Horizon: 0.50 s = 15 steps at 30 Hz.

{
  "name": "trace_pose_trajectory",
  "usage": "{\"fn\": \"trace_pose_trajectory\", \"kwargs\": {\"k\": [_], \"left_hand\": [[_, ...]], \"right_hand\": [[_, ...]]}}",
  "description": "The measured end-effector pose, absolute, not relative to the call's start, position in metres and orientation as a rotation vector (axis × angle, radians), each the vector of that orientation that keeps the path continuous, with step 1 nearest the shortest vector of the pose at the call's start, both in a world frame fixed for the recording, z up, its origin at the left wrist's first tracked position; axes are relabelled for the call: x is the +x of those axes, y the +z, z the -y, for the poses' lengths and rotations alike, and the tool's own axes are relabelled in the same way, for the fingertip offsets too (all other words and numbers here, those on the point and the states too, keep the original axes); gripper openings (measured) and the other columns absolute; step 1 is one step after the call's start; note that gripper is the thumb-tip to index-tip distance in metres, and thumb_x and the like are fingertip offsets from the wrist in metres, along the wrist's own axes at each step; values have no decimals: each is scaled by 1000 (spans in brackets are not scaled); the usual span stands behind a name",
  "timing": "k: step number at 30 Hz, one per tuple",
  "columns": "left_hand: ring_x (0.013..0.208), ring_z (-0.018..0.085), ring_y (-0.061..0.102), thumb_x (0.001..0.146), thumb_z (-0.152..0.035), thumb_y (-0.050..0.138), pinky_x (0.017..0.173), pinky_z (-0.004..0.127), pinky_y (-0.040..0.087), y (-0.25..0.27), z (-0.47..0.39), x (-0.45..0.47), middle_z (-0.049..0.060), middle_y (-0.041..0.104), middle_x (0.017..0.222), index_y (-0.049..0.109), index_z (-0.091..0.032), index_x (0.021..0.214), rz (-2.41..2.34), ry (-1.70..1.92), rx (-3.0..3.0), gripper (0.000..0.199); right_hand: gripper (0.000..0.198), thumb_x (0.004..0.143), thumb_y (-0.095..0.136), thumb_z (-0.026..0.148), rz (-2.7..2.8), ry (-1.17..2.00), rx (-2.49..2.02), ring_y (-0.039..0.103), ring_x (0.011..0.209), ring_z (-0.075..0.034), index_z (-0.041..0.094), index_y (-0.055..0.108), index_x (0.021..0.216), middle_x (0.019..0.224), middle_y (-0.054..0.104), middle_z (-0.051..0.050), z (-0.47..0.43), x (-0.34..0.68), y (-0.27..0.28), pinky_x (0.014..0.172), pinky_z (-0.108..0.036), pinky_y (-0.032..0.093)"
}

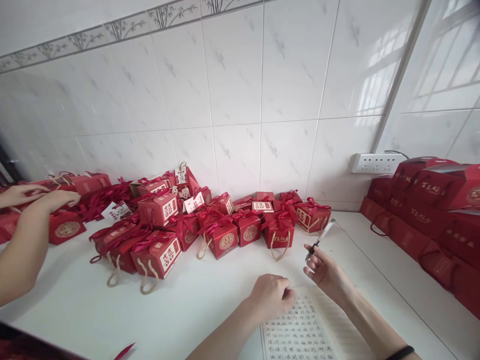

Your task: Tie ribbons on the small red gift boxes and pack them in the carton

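Observation:
A pen (325,233) with a pale barrel and a dark section slants up from my right hand (328,272). Thumb and fingers close on its dark part, above the right side of an open notebook (339,322). My left hand (270,296) is curled into a fist at the upper left of the notebook, partly covering the handwritten page (296,335). Whether anything is inside that fist is hidden. Behind both hands stands a red gift box (279,234) with a ribbon bow and a rope handle.
Several red gift boxes (227,240) crowd the white table (210,300) along the tiled wall. At left, another person's hands (56,200) reach among red boxes. Larger red boxes (423,215) are stacked at right, near a power strip (377,163). A red tip (125,351) shows at the front edge.

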<state>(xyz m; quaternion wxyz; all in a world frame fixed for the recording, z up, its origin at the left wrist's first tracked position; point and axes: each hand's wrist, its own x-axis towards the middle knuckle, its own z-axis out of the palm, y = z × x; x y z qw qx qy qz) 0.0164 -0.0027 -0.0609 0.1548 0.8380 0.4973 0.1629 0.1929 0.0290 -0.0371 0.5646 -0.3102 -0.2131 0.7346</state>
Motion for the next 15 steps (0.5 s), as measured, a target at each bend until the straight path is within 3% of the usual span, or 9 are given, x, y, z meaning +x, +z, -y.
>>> {"fn": "trace_pose_trajectory", "kwargs": {"k": [3,8,11,15], "left_hand": [[64,13,56,82,-27,45,63,24,39,-61,3,16,2,65,69,58,-17,68,-1434,462,2387,21],[65,14,58,81,-27,47,66,24,41,-65,2,15,3,67,71,59,-17,69,-1442,448,2378,20],[68,15,60,80,-25,49,69,25,43,-72,-1,15,3,69,74,60,-17,69,-1453,424,2361,17],[71,16,62,76,-24,54,71,25,44,-83,-9,16,4,70,76,62,-18,70,-1442,340,2311,11]], "right_hand": [[39,56,87,32,502,1745,-690,38,40,-4,14,68,84,46,40,10,-28,191,-35,43,-17,46],[45,47,92,27,554,1767,-788,60,62,-10,11,71,84,73,63,-1,-26,194,-27,65,-21,57],[47,54,89,26,593,1794,-744,57,58,-9,15,69,96,69,61,0,-22,196,-25,60,-21,55],[53,68,81,30,631,1766,-652,48,50,-6,30,61,116,63,54,5,-19,198,-24,55,-19,49]]}}
